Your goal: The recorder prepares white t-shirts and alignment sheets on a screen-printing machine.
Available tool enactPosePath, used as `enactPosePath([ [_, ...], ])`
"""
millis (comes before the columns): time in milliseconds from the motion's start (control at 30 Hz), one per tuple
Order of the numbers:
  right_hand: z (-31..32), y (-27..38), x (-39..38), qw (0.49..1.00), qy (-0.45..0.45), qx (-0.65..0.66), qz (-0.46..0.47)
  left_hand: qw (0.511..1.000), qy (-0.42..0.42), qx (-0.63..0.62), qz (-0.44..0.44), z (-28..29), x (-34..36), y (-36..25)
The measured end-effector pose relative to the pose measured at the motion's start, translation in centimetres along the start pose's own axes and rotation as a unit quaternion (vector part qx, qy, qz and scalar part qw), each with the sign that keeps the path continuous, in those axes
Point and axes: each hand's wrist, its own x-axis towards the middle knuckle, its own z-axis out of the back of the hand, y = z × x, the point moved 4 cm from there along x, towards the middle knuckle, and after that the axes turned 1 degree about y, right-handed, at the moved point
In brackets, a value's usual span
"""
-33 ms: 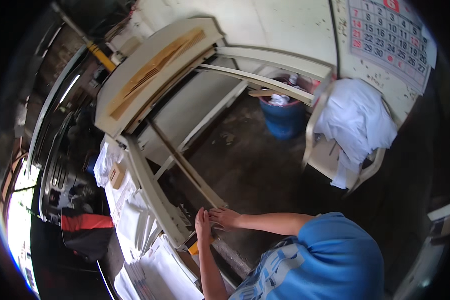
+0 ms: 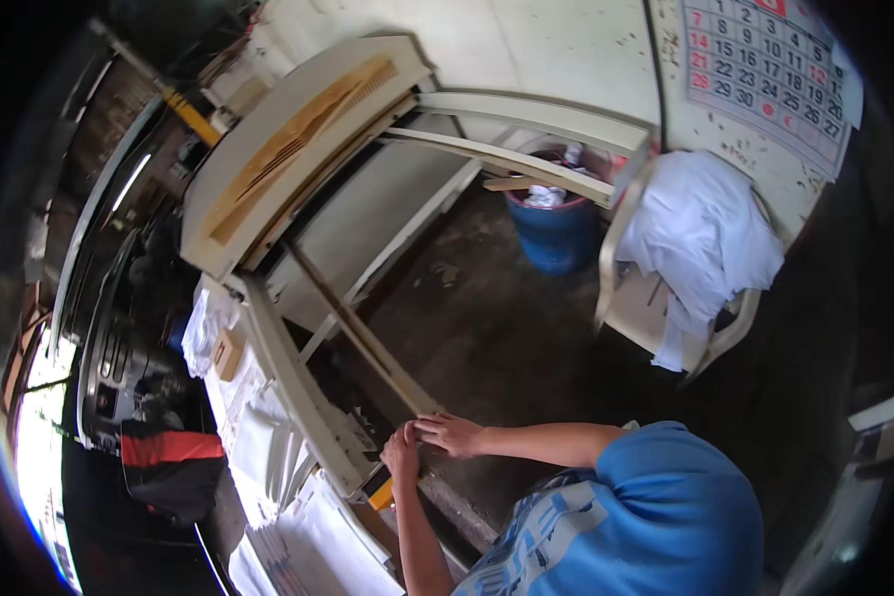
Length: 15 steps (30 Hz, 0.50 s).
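Meeting at the near end of a long narrow bar [image 2: 366, 346]: left hand [image 2: 401, 455] loosely curled, right hand [image 2: 452, 435] with fingers bent at the bar's tip; firmness of grip, cannot tell. Bar slants away inside a cream frame [image 2: 303, 397]. Rightward, white cloth [image 2: 695, 223] over a chair [image 2: 641, 318]; farther, blue bucket [image 2: 558, 238].

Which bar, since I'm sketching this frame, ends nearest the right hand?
The narrow brown-and-cream bar: its end lies at the right hand, while the thicker cream rail ends farther left.
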Motion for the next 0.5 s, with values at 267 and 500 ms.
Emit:
enactPosePath([
  [267,13.6,-17.2,-32.8,0.702,0.52,-0.105,-0.474,0.993,0.003,0.049,0.106,-1.8,2.6,-1.1],
  [500,32.8,-18.4,-58.8,0.502,-0.129,-0.08,-0.852,0.986,0.091,0.017,0.139,-1.9,3.7,-3.2],
])
